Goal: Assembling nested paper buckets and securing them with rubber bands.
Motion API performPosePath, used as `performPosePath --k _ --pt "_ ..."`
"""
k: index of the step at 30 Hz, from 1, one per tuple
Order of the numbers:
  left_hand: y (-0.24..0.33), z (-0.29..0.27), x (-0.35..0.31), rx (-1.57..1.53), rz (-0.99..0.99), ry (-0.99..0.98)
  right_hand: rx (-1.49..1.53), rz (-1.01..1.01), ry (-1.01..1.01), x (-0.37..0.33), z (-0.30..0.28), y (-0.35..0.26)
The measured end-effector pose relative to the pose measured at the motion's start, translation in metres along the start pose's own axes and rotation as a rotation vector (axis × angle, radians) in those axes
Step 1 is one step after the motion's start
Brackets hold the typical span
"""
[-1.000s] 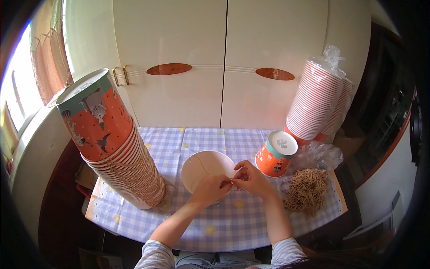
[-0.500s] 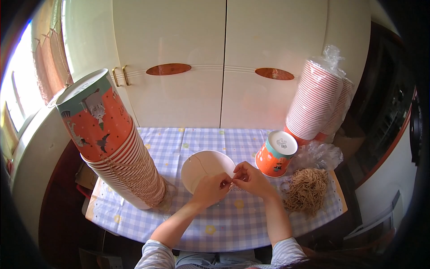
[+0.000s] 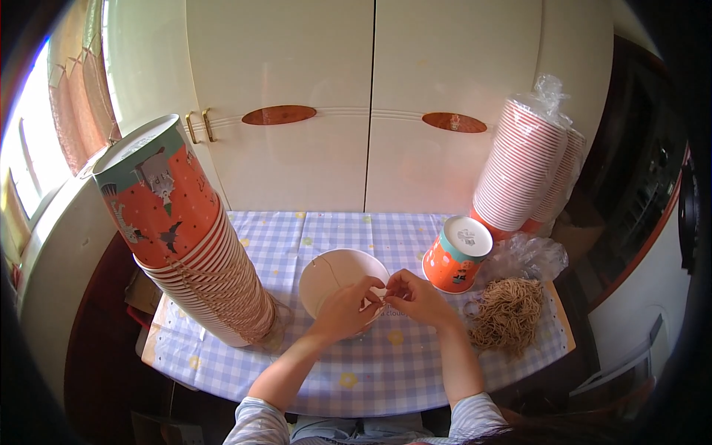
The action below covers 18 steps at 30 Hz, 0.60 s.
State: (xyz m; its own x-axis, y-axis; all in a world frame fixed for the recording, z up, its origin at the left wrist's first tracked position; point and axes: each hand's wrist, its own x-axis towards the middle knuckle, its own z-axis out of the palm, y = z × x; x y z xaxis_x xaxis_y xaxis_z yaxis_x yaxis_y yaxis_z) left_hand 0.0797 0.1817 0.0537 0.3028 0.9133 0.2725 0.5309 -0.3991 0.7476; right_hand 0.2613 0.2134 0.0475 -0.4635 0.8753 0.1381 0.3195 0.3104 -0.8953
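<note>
A paper bucket (image 3: 320, 285) with a white inside stands in front of me, its mouth toward me. A thin tan cord (image 3: 335, 274) runs from the bucket's far left rim down inside it. My left hand (image 3: 347, 305) reaches across the mouth, with thumb and fingers pinched at the right rim. My right hand (image 3: 417, 300) meets it there from outside, fingertips also pinched. Between the fingertips a small bit of the cord shows; most of it is hidden by the fingers. The two hands nearly touch.
At left a tall leaning stack of orange-and-green buckets (image 3: 167, 200) is hung with cords. An upside-down bucket (image 3: 454, 259) stands at right, before plastic-wrapped bucket stacks (image 3: 519, 159). Near it lie crumpled plastic (image 3: 530, 256) and a heap of tan cords (image 3: 508, 315) on the checked tablecloth (image 3: 297, 386).
My fingertips have shifted slightly at the rim, and the left fingers are raised a little. The bucket has barely moved.
</note>
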Motion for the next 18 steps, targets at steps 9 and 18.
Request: performPosePath --k 9,18 --pt "0.000 -0.007 0.000 -0.069 -0.018 -0.025 -0.061 0.031 -0.039 -0.001 -0.001 -0.011" --pt "-0.001 -0.009 0.001 -0.088 -0.018 -0.039 -0.054 -0.082 -0.050 -0.005 -0.005 -0.014"
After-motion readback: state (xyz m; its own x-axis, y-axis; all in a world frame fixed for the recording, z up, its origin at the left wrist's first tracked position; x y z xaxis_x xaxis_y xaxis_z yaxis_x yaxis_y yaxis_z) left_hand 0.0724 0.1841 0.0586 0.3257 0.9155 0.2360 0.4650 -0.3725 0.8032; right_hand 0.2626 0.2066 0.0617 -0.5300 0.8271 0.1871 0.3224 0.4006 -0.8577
